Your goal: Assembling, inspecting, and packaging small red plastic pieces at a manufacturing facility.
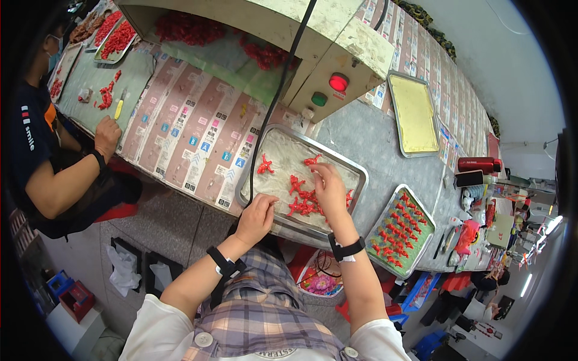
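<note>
Before me lies a metal tray (363, 180) lined with a pale, crumpled cloth (278, 144). My right hand (329, 189) reaches over it from the right, thumb and fingers closed on a small red figure (312, 160) near the far side. Below that hand sits a loose pile of similar red figures (305, 203), partly hidden by it. One separate red figure (265, 164) rests at the tray's left. Over the near left rim, my left hand (257, 219) has its fingers pressed together; whatever is in them, if anything, is hidden.
Rows of red figures fill a green-lined tray (415, 212) at right. Farther back is a yellow-lined tray (415, 114). A beige machine (343, 60) with red and green lights stands ahead, its black cable (278, 90) hanging across my tray's left edge. A co-worker (66, 150) sits at left.
</note>
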`<state>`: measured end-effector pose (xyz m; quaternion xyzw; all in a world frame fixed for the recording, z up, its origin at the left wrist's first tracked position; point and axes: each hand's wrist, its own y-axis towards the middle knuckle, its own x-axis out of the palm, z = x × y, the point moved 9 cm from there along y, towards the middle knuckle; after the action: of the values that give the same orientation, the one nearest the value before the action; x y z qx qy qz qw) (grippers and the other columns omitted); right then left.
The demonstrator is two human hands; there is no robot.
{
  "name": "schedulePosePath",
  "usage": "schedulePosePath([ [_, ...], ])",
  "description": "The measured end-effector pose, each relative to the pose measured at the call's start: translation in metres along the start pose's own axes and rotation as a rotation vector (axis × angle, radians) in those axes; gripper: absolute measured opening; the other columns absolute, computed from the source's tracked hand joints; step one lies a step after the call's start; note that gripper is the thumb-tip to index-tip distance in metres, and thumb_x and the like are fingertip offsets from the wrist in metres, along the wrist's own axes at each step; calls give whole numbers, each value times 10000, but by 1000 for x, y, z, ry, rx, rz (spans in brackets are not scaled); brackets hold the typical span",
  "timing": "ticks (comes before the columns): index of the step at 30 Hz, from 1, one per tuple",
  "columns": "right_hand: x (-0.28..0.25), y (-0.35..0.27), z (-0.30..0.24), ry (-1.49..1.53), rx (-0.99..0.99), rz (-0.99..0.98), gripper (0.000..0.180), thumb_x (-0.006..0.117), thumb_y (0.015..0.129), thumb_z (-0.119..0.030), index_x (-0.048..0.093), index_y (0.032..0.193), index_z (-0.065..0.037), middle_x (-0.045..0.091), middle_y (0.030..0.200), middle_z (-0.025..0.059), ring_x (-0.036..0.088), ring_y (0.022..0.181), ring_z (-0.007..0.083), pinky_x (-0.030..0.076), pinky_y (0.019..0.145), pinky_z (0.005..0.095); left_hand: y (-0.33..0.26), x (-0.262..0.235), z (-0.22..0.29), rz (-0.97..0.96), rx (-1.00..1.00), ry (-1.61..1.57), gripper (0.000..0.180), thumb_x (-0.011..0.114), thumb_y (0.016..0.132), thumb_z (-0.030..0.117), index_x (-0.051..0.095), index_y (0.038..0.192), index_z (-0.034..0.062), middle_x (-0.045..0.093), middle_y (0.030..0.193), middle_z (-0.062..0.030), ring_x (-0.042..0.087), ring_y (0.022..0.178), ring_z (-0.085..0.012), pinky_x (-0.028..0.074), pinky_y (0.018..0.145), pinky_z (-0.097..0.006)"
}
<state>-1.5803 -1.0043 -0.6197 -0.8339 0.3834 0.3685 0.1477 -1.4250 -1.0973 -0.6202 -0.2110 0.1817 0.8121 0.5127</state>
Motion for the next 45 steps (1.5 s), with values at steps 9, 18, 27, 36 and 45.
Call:
schedulePosePath([
  [9,70,13,-76,-357,-255,-24,395,639,696,-224,547,1055,-88,508,1065,146,449,1063,311,377,885,414,-17,-47,-2,178,-99,-135,118,531,781,28,567,894,24,551,731,-95,552,606,-198,445,557,-275],
  [18,-42,-64,0,-201,131,358,378,627,723,-161,535,1070,-42,504,1106,181,449,1055,347,351,903,426,-1,-11,-23,-162,-310,-210,390,462,832,11,418,1220,24,511,1128,-140,581,925,-190,471,704,-257],
  [27,-39,-166,151,286,900,393,567,544,771,-501,550,971,30,590,925,224,573,878,338,442,747,409,-3,-18,-63,-172,-191,-119,627,480,820,51,163,1359,1,151,1424,-154,140,1317,-242,124,1057,-331],
  [36,-12,-190,158,503,667,511,449,543,808,-446,559,728,-4,491,544,68,461,498,142,375,477,331,10,-16,-67,-43,-50,156,464,497,859,330,442,1127,-44,519,981,-204,494,893,-313,393,816,-376],
  [45,-156,-432,125,1295,526,816,293,544,861,-297,621,894,-16,569,748,-52,495,647,17,410,571,192,6,-1,-37,-91,-100,248,503,521,851,321,402,1195,-26,471,1121,-204,466,996,-307,352,889,-358],
])
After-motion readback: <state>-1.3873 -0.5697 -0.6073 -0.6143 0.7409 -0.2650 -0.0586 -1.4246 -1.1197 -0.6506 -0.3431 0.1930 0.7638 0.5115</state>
